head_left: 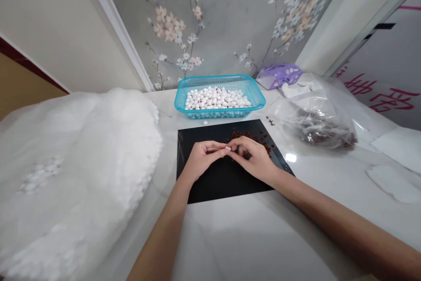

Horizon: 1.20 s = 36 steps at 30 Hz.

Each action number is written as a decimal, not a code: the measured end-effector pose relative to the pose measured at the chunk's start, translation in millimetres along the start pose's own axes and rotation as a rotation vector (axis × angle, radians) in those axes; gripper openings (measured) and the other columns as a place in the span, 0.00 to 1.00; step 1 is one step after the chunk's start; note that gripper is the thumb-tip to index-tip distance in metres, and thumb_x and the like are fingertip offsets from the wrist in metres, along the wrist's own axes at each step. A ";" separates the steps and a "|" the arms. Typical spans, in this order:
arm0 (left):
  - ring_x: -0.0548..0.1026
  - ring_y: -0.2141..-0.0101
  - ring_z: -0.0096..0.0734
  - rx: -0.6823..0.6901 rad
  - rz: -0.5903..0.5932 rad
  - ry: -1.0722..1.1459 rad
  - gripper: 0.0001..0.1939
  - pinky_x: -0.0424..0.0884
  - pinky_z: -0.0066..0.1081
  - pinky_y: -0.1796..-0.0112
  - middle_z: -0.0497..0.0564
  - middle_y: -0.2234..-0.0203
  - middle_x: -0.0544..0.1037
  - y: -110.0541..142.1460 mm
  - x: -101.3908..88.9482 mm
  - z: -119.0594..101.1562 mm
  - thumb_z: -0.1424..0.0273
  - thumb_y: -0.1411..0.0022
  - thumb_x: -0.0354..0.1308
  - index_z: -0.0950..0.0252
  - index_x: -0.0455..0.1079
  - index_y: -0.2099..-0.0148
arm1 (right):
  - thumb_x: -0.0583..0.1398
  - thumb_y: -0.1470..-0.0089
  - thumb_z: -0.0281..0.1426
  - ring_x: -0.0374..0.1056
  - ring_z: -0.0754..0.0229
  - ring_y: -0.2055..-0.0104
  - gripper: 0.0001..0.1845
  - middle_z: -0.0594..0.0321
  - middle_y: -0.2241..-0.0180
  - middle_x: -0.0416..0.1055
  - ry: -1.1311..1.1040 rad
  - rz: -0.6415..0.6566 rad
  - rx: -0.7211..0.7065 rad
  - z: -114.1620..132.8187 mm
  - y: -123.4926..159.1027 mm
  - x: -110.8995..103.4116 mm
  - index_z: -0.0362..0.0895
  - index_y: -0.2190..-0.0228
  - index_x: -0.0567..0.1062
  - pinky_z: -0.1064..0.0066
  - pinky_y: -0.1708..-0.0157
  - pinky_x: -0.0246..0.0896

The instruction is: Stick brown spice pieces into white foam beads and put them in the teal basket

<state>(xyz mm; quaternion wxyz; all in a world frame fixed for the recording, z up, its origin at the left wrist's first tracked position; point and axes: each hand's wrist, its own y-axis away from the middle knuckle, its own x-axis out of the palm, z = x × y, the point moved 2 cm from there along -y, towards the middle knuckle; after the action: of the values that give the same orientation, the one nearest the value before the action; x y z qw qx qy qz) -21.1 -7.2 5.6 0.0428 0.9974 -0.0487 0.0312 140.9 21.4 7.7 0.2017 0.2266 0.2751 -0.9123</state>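
Note:
Over the black mat [210, 184], my two hands meet at their fingertips around a small white ball [228, 147]. My left hand [203, 158] pinches the ball between thumb and fingers. From the other side, my right hand [255, 158] closes its thumb and index finger right against the ball. Whether a tiny piece sits in the right fingertips cannot be made out. Just behind the right hand, small reddish-brown pieces [243, 134] lie scattered on the mat. Beyond the mat stands a blue plastic basket [220, 113] holding many white balls, some with brown spots.
A large translucent bag of white balls [82, 140] fills the left side. To the right lies a clear bag with brown pieces [322, 127]. Behind it is a purple tissue pack [279, 75]. One loose white ball [205, 122] rests before the basket. A patterned wall [223, 13] bounds the back.

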 end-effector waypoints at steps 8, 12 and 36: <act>0.77 0.61 0.38 -0.012 0.013 -0.032 0.14 0.69 0.33 0.57 0.55 0.65 0.80 0.3 0.1 -0.6 0.65 0.50 0.63 0.67 0.76 0.62 | 0.56 0.45 0.32 0.61 0.67 0.76 0.04 0.63 0.70 0.67 0.049 0.032 -0.045 -1.8 0.5 0.7 0.46 0.66 0.69 0.74 0.77 0.59; 0.76 0.60 0.37 0.000 0.005 -0.005 0.14 0.69 0.32 0.57 0.55 0.64 0.80 -0.8 0.1 -0.4 0.65 0.50 0.64 0.67 0.76 0.62 | 0.57 0.46 0.31 0.60 0.69 0.78 0.03 0.64 0.71 0.66 0.019 -0.003 -0.023 -0.7 0.6 1.5 0.46 0.66 0.68 0.75 0.78 0.59; 0.73 0.72 0.27 -0.021 -0.062 -0.094 0.15 0.67 0.28 0.66 0.55 0.69 0.79 -0.8 2.5 -0.1 0.61 0.44 0.56 0.68 0.73 0.61 | 0.59 0.50 0.32 0.65 0.57 0.70 0.18 0.57 0.69 0.68 0.644 -0.251 0.098 7.9 -112.8 -56.4 0.39 0.57 0.73 0.67 0.70 0.57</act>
<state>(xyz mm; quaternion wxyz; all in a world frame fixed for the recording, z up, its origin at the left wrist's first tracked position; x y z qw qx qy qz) -18.6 -6.6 5.9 0.0518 0.9983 -0.0202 -0.0174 129.0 117.0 89.5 -0.0202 0.4767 0.3062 -0.8238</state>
